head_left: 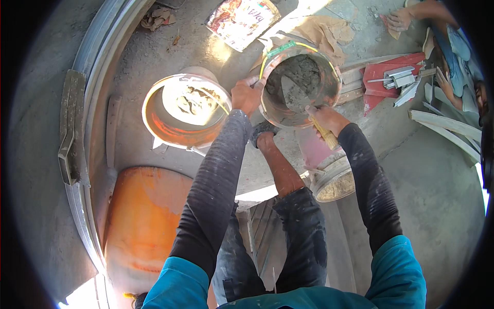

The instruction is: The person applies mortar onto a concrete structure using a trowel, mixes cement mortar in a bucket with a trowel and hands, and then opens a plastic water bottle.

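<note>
A round bucket (328, 77) in front of me holds grey wet mortar (306, 66). My left hand (247, 96) is closed on the bucket's left rim, beside the yellow wire handle with its green grip (281, 49). In my right hand (329, 120) is a trowel (294, 93), its pale yellowish handle wrapped by my fingers at the bucket's near right rim. The trowel's grey-coated blade lies inside the bucket against the mortar. To the left stands an orange-stained bucket (150, 117), with a pale, brightly lit container (172, 103) showing inside its rim.
A large orange drum (144, 216) stands at near left. Close to my right forearm is a bucket of sandy powder (337, 188). A printed bag (243, 23) lies at the back. Another person's hand (399, 20) shows at far right, near metal pieces (401, 77) on red sheeting.
</note>
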`<state>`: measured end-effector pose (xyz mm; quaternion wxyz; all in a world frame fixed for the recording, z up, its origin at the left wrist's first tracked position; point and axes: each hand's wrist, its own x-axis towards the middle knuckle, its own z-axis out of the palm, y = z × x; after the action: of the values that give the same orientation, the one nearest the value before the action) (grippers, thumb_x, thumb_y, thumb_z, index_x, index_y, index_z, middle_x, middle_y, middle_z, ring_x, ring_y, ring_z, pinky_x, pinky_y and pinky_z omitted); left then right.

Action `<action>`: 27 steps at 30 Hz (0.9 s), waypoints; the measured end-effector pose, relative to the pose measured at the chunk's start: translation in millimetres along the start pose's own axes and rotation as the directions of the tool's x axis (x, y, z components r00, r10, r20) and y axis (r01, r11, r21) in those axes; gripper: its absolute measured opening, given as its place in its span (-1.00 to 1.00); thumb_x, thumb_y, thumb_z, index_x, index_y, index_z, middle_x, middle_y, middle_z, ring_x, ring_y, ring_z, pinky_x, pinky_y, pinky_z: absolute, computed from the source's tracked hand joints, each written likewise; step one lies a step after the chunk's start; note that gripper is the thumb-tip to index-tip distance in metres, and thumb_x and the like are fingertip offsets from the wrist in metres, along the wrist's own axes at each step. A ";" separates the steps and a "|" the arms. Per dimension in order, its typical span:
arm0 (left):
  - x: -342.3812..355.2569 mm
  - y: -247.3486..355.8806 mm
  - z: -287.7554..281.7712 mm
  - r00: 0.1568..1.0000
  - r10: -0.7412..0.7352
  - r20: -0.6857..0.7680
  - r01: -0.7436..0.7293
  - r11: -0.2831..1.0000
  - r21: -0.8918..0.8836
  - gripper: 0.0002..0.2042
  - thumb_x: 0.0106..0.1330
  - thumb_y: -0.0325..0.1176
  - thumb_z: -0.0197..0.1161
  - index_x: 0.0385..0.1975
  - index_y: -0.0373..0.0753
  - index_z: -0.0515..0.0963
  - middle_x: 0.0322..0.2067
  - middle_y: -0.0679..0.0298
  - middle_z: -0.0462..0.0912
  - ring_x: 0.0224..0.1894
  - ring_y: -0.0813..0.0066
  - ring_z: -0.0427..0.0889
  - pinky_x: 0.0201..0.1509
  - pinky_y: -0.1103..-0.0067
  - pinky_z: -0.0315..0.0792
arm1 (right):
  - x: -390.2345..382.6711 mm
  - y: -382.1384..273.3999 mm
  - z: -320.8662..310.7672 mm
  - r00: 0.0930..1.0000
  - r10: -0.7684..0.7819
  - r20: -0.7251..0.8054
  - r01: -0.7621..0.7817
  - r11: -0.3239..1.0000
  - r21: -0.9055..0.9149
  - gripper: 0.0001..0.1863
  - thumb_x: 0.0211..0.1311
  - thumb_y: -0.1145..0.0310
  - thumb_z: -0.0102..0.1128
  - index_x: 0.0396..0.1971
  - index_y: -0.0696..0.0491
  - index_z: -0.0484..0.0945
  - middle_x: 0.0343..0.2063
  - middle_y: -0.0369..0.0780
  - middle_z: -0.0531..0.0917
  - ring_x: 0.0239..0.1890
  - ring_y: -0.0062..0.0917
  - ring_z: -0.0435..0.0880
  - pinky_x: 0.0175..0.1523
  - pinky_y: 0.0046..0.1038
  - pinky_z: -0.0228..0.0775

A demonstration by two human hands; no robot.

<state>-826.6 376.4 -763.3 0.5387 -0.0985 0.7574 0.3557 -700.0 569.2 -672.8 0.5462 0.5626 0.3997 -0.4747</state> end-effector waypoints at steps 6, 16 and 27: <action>-11.5 13.7 18.6 0.999 0.029 -0.016 -0.030 0.999 -0.044 -0.64 0.23 -0.20 0.28 -0.07 -0.31 0.61 -0.28 0.02 0.70 -0.29 0.31 0.68 -0.22 0.50 0.52 | 67.9 9.9 34.4 0.999 -0.034 0.000 0.033 0.951 0.307 -0.60 0.33 -0.01 -0.08 -0.33 0.08 0.39 -0.56 -0.23 0.50 -0.60 -0.46 0.51 -0.52 -0.29 0.44; -134.8 11.1 -58.3 0.540 0.729 -0.421 -0.398 0.662 0.635 -0.63 0.15 -0.30 0.37 -0.11 -0.36 0.54 -0.31 0.05 0.61 -0.29 0.15 0.64 0.11 0.28 0.37 | -6.0 20.2 -13.4 0.735 -0.674 -0.077 -0.040 0.070 -0.997 -0.73 0.09 0.30 0.11 -0.36 0.20 0.60 -0.38 -0.03 0.67 -0.22 -0.13 0.68 -0.10 -0.15 0.53; -147.9 -55.2 -43.5 0.966 0.241 0.098 -0.252 0.960 0.120 -0.39 0.20 -0.23 0.35 0.20 -0.34 0.30 0.02 0.11 0.52 -0.04 0.35 0.53 0.09 0.45 0.41 | 93.8 32.5 36.9 0.821 -0.558 0.120 0.568 0.777 -0.271 -0.65 0.09 0.25 0.14 -0.25 0.24 0.48 -0.45 -0.10 0.59 -0.47 -0.36 0.62 -0.41 -0.33 0.49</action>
<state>-770.4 273.6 -648.9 0.5263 0.0472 0.7626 0.3731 -650.5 523.4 -754.4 0.4635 0.3216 0.6064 -0.5603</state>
